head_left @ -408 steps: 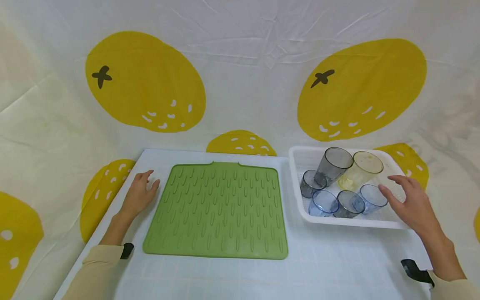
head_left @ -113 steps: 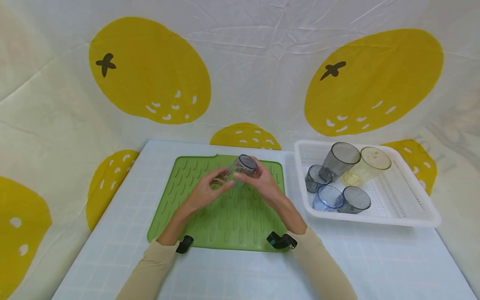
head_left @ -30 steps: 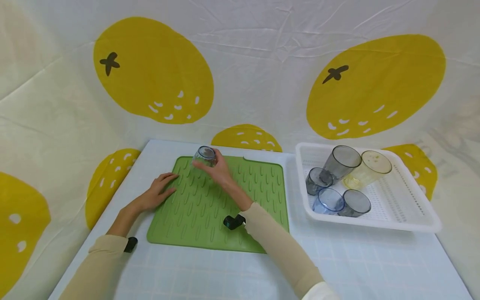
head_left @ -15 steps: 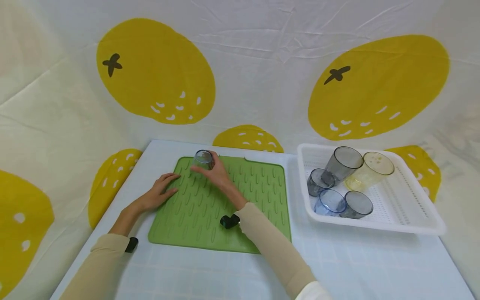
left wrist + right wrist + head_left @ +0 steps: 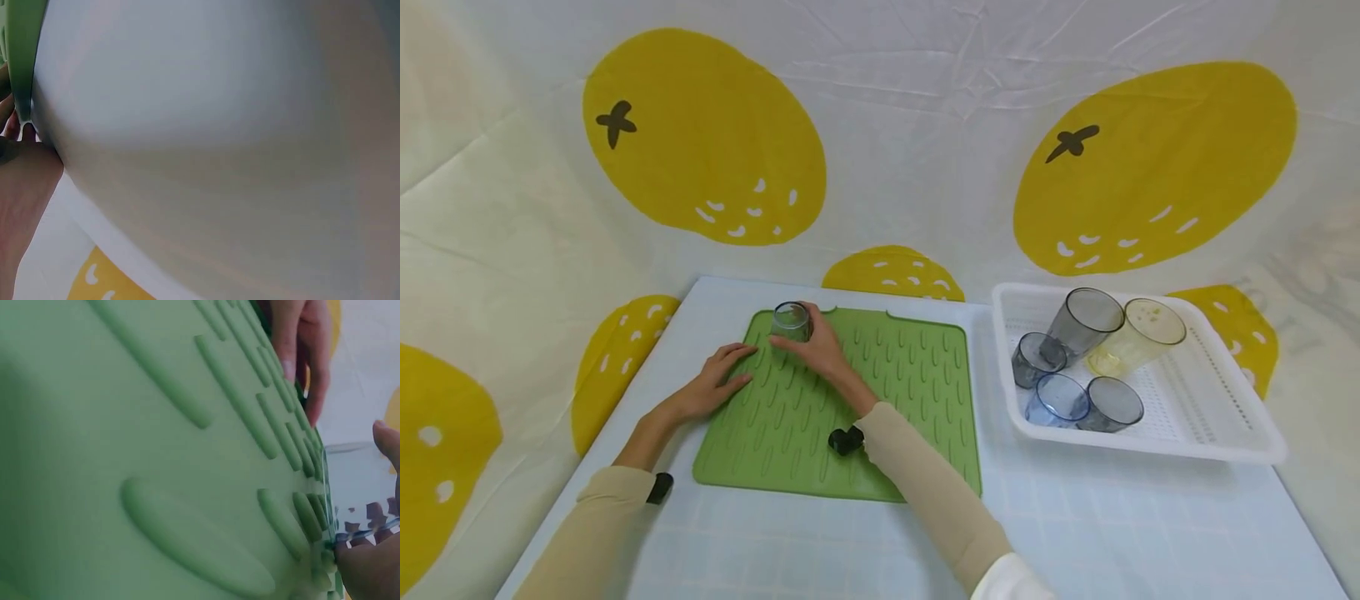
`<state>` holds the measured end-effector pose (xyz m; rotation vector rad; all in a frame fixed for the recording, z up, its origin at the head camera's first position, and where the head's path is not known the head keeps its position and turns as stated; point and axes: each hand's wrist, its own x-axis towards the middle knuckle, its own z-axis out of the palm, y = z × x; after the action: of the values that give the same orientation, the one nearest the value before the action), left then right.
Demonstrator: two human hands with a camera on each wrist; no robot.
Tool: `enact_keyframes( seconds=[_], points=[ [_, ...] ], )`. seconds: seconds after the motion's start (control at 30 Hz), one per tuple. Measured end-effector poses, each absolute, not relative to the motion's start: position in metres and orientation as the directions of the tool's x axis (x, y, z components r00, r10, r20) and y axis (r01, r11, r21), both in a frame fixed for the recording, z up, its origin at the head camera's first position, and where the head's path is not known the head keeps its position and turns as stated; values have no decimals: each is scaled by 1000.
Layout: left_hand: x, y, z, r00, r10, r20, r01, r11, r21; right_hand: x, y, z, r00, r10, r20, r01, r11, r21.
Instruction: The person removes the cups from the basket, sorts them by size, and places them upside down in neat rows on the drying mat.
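My right hand (image 5: 822, 343) holds a small clear bluish drinking glass (image 5: 791, 321) between thumb and fingers at the far left corner of the green ridged mat (image 5: 917, 367). In the right wrist view one end of that glass (image 5: 362, 478) meets the mat's surface, with thumb and fingers on either side. My left hand (image 5: 715, 383) rests on the mat's left edge, fingers extended, just in front of the glass. Only part of the left hand (image 5: 28, 181) shows in the left wrist view, beside the mat's edge.
On the right stands a white perforated basket (image 5: 1150, 447). Inside are a tall grey glass (image 5: 1086, 325), a tall yellow glass (image 5: 1135, 342), a small grey one (image 5: 1037, 362), a blue one (image 5: 1056, 402) and another grey one (image 5: 1111, 406). A lemon-print cloth hangs behind the table.
The bluish glass left the basket's right side and was held over the mat by both hands. My left hand then moved to the mat's left edge; the right lowered the glass leftward.
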<state>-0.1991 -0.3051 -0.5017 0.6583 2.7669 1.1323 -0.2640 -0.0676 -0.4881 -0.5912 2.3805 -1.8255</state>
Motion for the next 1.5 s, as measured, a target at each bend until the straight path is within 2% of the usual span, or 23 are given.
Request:
enact_keyframes(
  seconds=[0.4, 0.63, 0.8, 1.3, 1.5],
  points=[
    [-199, -302, -500, -907, 414, 75, 345, 631, 695, -265, -68, -488, -897, -398, 195, -322, 281, -904],
    [-200, -304, -501, -906, 417, 78, 348, 627, 697, -264, -66, -485, -906, -396, 152, -276, 278, -920],
    [-200, -303, -499, -905, 419, 78, 349, 622, 701, -263, -59, -484, -906, -403, 127, -259, 294, -920],
    [-198, -303, -500, -911, 404, 84, 340, 618, 709, -244, -25, -462, -850, -524, 63, -281, 347, -895],
    [-199, -303, -501, -911, 402, 91, 343, 619, 707, -239, -11, -457, -838, -539, 86, -303, 328, -895]
  ],
)
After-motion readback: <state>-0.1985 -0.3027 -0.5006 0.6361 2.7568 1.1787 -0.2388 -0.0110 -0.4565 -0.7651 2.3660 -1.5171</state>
